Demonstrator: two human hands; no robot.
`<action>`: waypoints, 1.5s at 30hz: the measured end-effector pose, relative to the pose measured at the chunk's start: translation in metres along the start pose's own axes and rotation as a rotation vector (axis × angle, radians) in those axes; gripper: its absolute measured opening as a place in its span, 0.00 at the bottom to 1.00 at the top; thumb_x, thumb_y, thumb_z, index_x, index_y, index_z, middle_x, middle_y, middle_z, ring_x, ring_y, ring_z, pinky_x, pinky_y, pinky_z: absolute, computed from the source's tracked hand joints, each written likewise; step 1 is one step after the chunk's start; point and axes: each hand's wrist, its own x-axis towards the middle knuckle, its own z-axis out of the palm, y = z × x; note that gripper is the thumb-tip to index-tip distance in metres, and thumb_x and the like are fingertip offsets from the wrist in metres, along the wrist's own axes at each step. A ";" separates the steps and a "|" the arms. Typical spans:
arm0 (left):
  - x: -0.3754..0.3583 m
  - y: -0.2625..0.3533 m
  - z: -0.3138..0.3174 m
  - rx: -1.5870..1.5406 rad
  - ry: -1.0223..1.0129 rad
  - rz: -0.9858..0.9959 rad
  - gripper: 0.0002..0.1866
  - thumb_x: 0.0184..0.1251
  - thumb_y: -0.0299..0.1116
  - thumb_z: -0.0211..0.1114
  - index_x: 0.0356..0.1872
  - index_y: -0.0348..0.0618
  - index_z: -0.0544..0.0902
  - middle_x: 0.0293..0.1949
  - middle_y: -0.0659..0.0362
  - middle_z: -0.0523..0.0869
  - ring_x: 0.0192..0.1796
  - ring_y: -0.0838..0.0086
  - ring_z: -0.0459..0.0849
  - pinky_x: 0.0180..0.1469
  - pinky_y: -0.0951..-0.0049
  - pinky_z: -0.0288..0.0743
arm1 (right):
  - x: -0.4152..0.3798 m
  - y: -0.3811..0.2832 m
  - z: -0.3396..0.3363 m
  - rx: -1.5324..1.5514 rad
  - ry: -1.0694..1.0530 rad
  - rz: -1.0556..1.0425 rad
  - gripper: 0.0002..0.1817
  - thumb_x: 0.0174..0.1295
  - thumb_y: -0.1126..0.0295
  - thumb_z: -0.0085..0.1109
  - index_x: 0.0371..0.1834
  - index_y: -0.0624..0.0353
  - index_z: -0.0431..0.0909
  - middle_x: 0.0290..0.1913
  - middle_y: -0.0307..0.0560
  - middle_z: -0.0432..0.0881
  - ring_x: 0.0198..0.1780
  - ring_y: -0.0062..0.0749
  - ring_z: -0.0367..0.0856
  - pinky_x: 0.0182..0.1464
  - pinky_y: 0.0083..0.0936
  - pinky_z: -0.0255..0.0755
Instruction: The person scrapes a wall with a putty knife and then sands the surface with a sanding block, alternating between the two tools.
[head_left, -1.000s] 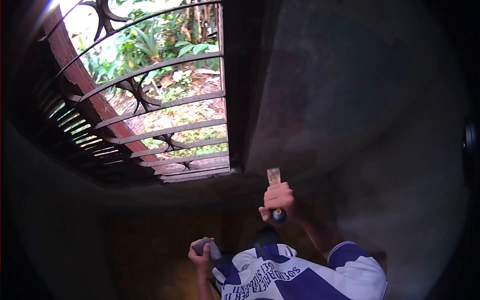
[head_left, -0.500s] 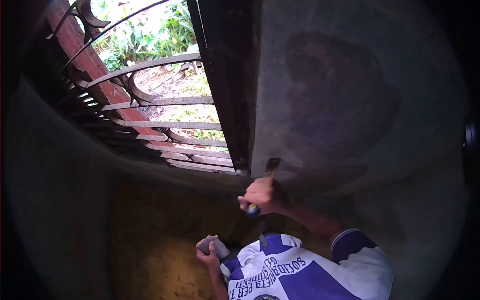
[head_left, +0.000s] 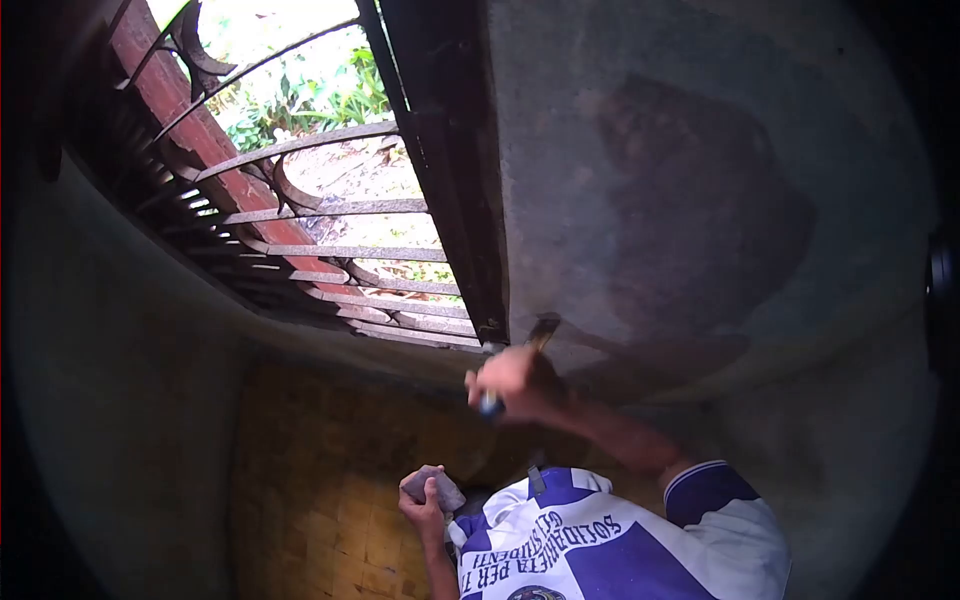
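Tool [head_left: 543, 332] partly covered by right hand [head_left: 516, 380], blurred. Left hand [head_left: 425, 510] partly hidden behind block [head_left: 441, 488]. Shirt [head_left: 640, 562] cut off at near edge.

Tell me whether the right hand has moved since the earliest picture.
Yes. The right hand, gripping the scraper, has moved left in the view, closer to the bottom right corner of the window frame.

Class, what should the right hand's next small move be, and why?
Probably a short stroke of the flat-bladed, dark-handled scraper across the grey wall: the right hand grips it, and its blade appears against the wall beside the dark window frame.
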 end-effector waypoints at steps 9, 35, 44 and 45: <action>0.025 0.015 -0.015 0.024 -0.094 0.008 0.09 0.68 0.28 0.64 0.44 0.36 0.76 0.41 0.53 0.87 0.44 0.73 0.84 0.50 0.73 0.77 | 0.008 0.015 0.026 0.004 0.187 -0.051 0.14 0.55 0.72 0.67 0.14 0.52 0.75 0.16 0.42 0.78 0.19 0.36 0.80 0.24 0.30 0.73; 0.045 -0.001 -0.076 -0.063 -0.103 0.069 0.14 0.66 0.34 0.68 0.45 0.36 0.77 0.41 0.51 0.88 0.44 0.72 0.85 0.51 0.71 0.77 | 0.010 -0.009 0.047 -0.153 -0.078 -0.184 0.03 0.48 0.66 0.66 0.22 0.49 0.81 0.22 0.37 0.84 0.27 0.36 0.86 0.31 0.32 0.79; 0.008 0.001 -0.053 -0.071 -0.053 0.009 0.13 0.67 0.32 0.67 0.45 0.36 0.77 0.42 0.52 0.87 0.46 0.71 0.85 0.52 0.71 0.77 | 0.016 -0.023 0.026 -0.374 -0.328 -0.058 0.07 0.54 0.66 0.63 0.19 0.51 0.81 0.20 0.40 0.83 0.25 0.34 0.85 0.30 0.32 0.80; 0.005 0.001 -0.050 -0.060 -0.054 0.016 0.12 0.67 0.31 0.66 0.45 0.36 0.76 0.42 0.52 0.87 0.46 0.71 0.85 0.53 0.71 0.77 | 0.016 -0.007 0.027 -0.440 -0.321 -0.020 0.09 0.55 0.65 0.62 0.18 0.51 0.80 0.20 0.41 0.82 0.24 0.35 0.85 0.30 0.32 0.80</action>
